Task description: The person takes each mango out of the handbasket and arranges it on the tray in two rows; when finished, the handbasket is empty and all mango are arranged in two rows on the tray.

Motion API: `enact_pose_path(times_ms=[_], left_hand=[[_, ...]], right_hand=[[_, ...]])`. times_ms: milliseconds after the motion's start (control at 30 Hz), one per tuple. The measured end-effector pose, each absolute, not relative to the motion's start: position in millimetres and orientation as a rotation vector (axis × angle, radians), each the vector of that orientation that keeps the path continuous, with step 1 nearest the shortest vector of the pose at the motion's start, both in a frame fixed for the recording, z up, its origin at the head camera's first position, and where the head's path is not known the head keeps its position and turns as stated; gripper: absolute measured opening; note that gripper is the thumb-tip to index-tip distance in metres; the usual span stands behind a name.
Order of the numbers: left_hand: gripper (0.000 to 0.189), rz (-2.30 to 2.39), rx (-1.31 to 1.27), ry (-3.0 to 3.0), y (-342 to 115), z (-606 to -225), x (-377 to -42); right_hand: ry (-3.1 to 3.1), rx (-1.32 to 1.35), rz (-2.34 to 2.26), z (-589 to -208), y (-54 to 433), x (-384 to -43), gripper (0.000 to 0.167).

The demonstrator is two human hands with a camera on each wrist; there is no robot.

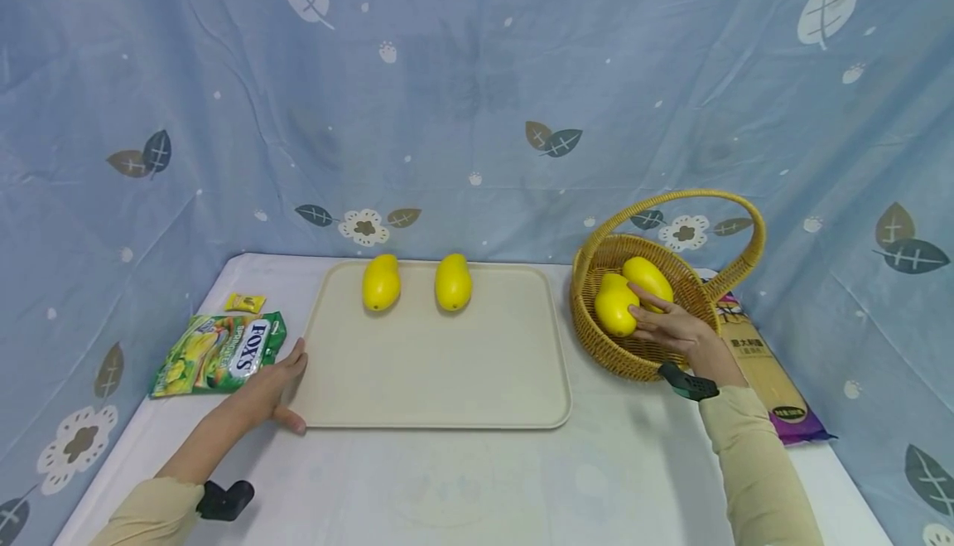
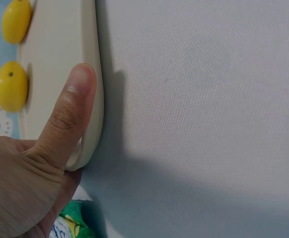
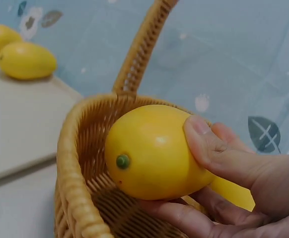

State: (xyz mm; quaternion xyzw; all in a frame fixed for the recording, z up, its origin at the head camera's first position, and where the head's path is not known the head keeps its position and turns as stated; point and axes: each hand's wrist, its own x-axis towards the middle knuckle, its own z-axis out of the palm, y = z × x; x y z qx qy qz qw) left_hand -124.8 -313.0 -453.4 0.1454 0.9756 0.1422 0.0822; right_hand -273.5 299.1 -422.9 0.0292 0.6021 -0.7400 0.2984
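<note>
My right hand (image 1: 674, 330) holds a yellow mango (image 3: 152, 151) inside the wicker basket (image 1: 607, 351), thumb on one side and fingers on the other. The right wrist view shows a small green stem end on this fruit. A second mango (image 1: 647, 279) lies behind it in the basket, partly hidden by the hand. At the near left corner of the beige tray (image 1: 440, 372), my left hand (image 1: 268, 388) grips the rim; its thumb (image 2: 72, 109) lies over the edge. Two more mangoes, a left one (image 1: 381, 283) and a right one (image 1: 453, 282), lie along the tray's far side.
Left of the tray lie a green Fox's candy bag (image 1: 224, 353) and a small yellow wrapped candy (image 1: 244, 303). A brown and purple food packet (image 1: 768, 372) lies right of the basket. The basket's tall handle (image 1: 671, 195) arches above it. Blue patterned cloth surrounds the white table.
</note>
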Motion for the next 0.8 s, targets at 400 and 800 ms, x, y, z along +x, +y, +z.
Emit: enact_pose_path(times_ms=[400, 800], left_hand=[[0.116, 0.435, 0.445, 2.903, -312, -450, -125], [0.117, 0.442, 0.428, 2.881, -312, -449, -125]], right_hand=[[1.398, 0.031, -2.095, -404, 293, -262, 0.043], [1.313, -0.044, -2.139, -391, 291, -246, 0.048]])
